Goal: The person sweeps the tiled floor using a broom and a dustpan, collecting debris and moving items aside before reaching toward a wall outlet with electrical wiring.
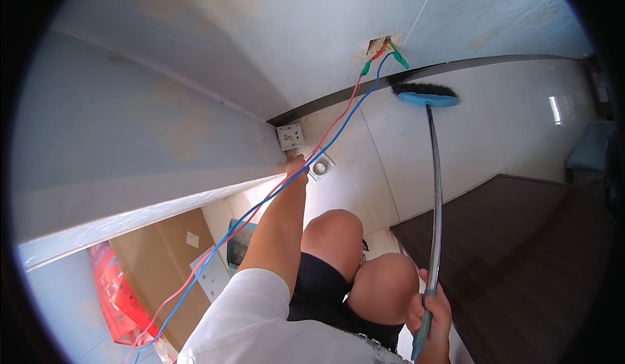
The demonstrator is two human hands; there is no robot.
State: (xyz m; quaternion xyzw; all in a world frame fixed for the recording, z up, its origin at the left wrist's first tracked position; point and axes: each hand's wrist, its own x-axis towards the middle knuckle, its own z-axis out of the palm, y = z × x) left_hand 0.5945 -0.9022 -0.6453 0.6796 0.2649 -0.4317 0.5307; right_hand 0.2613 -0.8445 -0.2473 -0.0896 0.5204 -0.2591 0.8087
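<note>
My right hand (430,310) is closed around the handle grip of a broom. The broom's blue head (428,99), with black bristles, lies on the tiled floor beside the wall's dark skirting. My left hand (296,164) reaches down to the floor by the wall corner, between a white wall socket plate (290,136) and a white square fitting (320,168) with a round centre. Its fingers are partly hidden, so I cannot tell whether they hold anything. A red wire (340,115) and a blue wire (352,110) pass in front of the left hand.
The wires come from a square wall hole (378,46) with green-taped ends. A cardboard box (161,266), a red plastic bag (117,295) and a green dustpan (239,247) are at lower left. A dark brown panel (503,266) is at right.
</note>
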